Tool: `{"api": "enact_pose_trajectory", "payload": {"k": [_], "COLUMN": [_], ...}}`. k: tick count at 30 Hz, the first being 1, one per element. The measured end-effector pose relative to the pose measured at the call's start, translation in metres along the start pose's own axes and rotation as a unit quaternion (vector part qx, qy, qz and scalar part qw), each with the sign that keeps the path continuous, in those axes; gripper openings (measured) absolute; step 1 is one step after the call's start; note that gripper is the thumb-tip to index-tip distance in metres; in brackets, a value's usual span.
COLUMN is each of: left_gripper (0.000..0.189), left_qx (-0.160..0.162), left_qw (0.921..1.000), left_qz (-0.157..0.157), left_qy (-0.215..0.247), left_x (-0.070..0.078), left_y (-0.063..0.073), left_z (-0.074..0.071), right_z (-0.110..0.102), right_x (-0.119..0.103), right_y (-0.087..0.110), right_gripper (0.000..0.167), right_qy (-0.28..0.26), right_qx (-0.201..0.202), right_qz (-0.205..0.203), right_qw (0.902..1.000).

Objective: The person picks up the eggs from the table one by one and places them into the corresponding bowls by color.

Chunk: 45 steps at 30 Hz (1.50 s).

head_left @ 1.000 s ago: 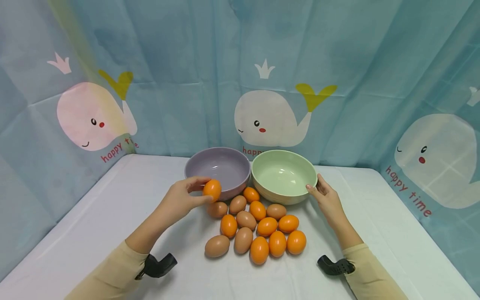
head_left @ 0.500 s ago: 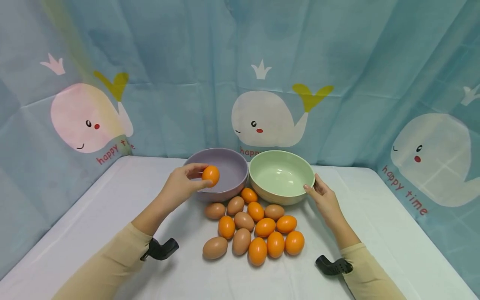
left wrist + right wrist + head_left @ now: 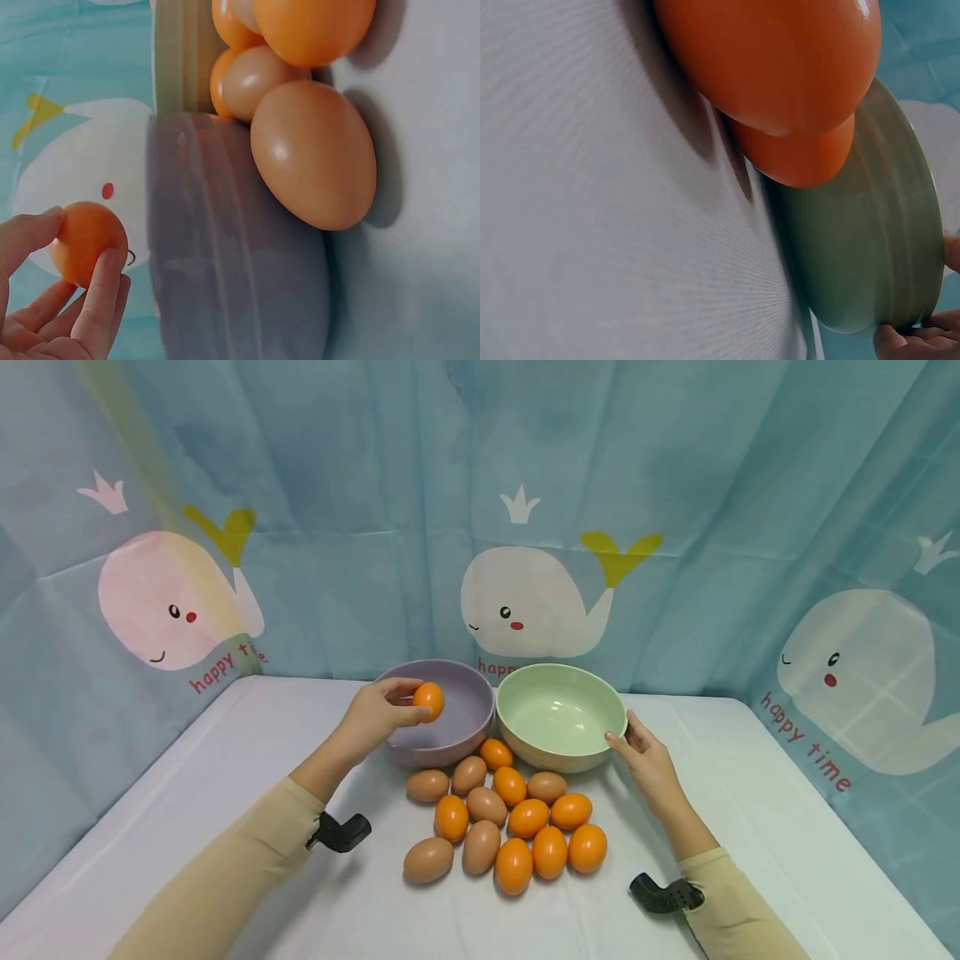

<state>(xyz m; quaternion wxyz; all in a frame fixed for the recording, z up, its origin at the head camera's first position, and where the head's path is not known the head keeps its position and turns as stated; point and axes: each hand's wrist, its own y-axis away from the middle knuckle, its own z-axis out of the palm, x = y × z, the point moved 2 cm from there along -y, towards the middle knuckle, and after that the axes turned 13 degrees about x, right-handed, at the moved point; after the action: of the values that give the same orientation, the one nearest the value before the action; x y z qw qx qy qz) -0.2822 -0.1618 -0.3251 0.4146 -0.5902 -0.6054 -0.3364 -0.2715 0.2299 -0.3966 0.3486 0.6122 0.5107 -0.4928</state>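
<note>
Between thumb and fingers, my left hand [image 3: 375, 714] pinches an orange egg [image 3: 429, 702] above the purple bowl [image 3: 438, 752]. The same orange egg [image 3: 88, 244] shows in the left wrist view, higher than the bowl's rim. My right hand [image 3: 648, 760] grips the right rim of the green bowl [image 3: 562, 752], thumb at the inner side and fingers outside. In the right wrist view, fingertips [image 3: 889, 341] touch the green bowl's outer wall. Both bowls stand side by side, and the visible insides hold nothing.
In front of the bowls lie several orange eggs [image 3: 513, 867] and several brown eggs [image 3: 429, 860], close together on the white tablecloth [image 3: 315, 910]. A blue curtain [image 3: 360, 602] with whale prints hangs behind. Each wrist wears a black camera mount [image 3: 341, 832].
My left hand has lifted the orange egg up and forward from the purple bowl's near edge to above its inside. The right hand stays on the green bowl; the view has shifted slightly.
</note>
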Motion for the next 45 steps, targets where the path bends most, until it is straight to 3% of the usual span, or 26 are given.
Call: {"api": "enact_pose_trajectory", "payload": {"k": [9, 16, 20, 38, 45], "left_gripper": [0.055, 0.055, 0.056, 0.053, 0.053], "left_qx": [0.004, 0.026, 0.021, 0.022, -0.005], "left_qw": [0.9999, 0.9996, 0.9997, 0.9989, 0.9980], "left_qz": [-0.006, -0.005, -0.013, -0.036, -0.051], "left_qy": [0.013, -0.013, 0.002, -0.019, -0.038], "left_x": [-0.005, -0.009, -0.013, -0.025, -0.027], "left_y": [-0.020, -0.037, -0.044, -0.060, -0.063], "left_z": [0.012, 0.020, 0.026, 0.037, 0.040], "right_z": [0.002, 0.001, 0.001, 0.001, 0.002], "right_x": [0.002, 0.000, 0.001, 0.002, 0.001], "right_y": [-0.001, 0.000, 0.000, -0.001, -0.001], "right_gripper": [0.078, 0.078, 0.077, 0.078, 0.079], "right_qy": [-0.007, -0.002, -0.004, -0.003, 0.000], "right_qx": [0.004, 0.005, 0.004, 0.004, 0.006], "right_qz": [-0.007, -0.010, -0.005, -0.007, -0.006], "right_qw": [0.9999, 0.9999, 1.0000, 1.0000, 1.0000]}}
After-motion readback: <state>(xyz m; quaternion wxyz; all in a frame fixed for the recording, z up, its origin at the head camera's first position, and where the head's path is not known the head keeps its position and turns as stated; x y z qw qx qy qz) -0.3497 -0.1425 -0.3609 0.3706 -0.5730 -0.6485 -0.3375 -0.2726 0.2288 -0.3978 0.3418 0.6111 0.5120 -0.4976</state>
